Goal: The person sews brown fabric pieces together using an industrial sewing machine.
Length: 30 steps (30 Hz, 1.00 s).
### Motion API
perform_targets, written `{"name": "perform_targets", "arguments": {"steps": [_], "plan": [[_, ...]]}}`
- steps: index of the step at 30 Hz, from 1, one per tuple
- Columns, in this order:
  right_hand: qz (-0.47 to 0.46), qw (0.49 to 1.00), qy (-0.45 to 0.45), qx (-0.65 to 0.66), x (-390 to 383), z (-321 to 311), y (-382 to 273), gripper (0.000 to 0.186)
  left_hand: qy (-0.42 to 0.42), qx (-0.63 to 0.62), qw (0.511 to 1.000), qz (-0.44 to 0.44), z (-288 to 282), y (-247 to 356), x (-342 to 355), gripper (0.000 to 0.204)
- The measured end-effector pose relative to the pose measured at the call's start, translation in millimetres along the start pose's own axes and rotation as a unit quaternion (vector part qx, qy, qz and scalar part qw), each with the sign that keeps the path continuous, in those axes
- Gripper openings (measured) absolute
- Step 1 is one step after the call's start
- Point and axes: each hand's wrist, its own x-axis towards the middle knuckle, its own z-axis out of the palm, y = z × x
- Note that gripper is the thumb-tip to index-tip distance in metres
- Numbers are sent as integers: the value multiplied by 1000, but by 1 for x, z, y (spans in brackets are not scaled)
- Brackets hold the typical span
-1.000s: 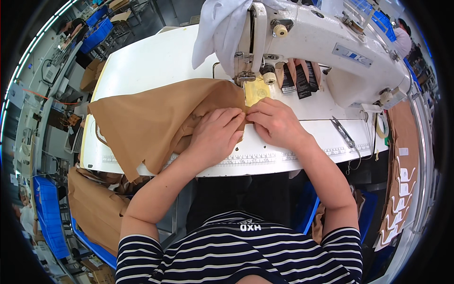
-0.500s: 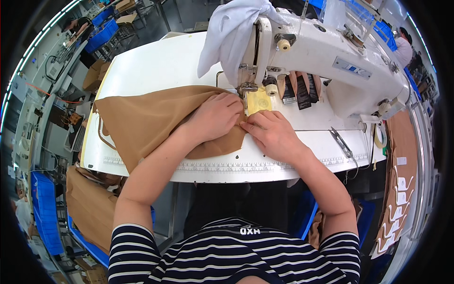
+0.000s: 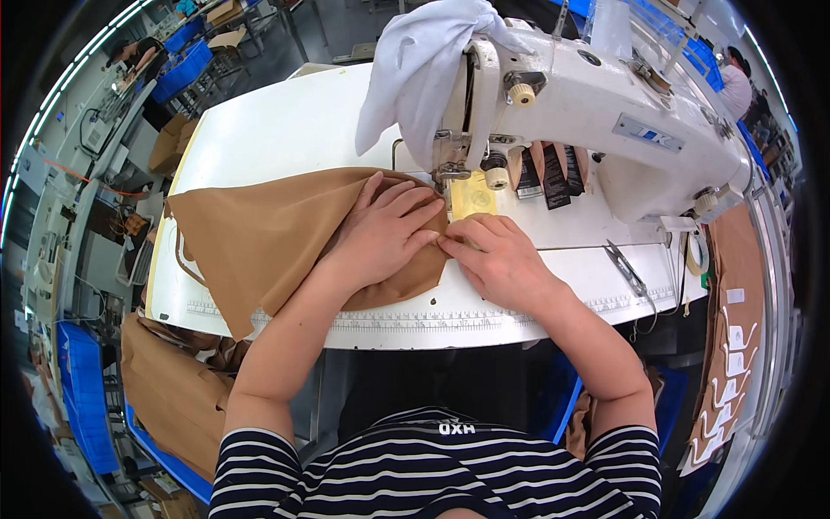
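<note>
A brown piece of fabric [image 3: 251,233] lies folded over the white table, its right edge running up to the presser foot of a white sewing machine [image 3: 622,95]. My left hand [image 3: 380,233] rests on the cloth with fingers spread and stretched out, thumb toward the right edge. Close beside it, my right hand [image 3: 497,259] is closed, thumb and fingertips pinching that edge just in front of the foot. The needle area [image 3: 450,164] is partly hidden by the machine head. A yellow patch [image 3: 473,195] shows on the machine bed, beyond my right fingers.
A pale cloth [image 3: 411,73] drapes over the machine head. Black labels [image 3: 553,177] lie under its arm. Thread snips [image 3: 626,268] lie at the right, near a tape roll [image 3: 697,251]. Brown fabric [image 3: 177,389] fills a blue bin at lower left. A printed ruler [image 3: 415,322] lines the front edge.
My left hand has spread its fingers and slid slightly toward me and left over the cloth. The fabric has shifted a little; my right hand keeps its pinch at the edge.
</note>
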Motion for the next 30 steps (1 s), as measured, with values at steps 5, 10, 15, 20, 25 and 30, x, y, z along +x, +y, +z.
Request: {"name": "perform_targets", "arguments": {"steps": [5,10,15,20,25,30], "plan": [[4,1000,-12,5,0,0,-1,30,9,-65,998,-16,9,-3,0,44],[9,1000,-15,10,0,0,-1,28,41,-17,998,-35,18,5,-3,47],[21,1000,-16,1,0,-4,0,29,60,8,998,-37,22,11,4,47],[25,1000,-12,4,0,-4,3,29,41,0,998,-48,23,10,5,47],[23,1000,-17,13,1,-4,6,28,58,26,997,-38,28,6,5,46],[27,999,-23,16,1,-5,5,28,81,33,996,-28,31,6,4,43]]}}
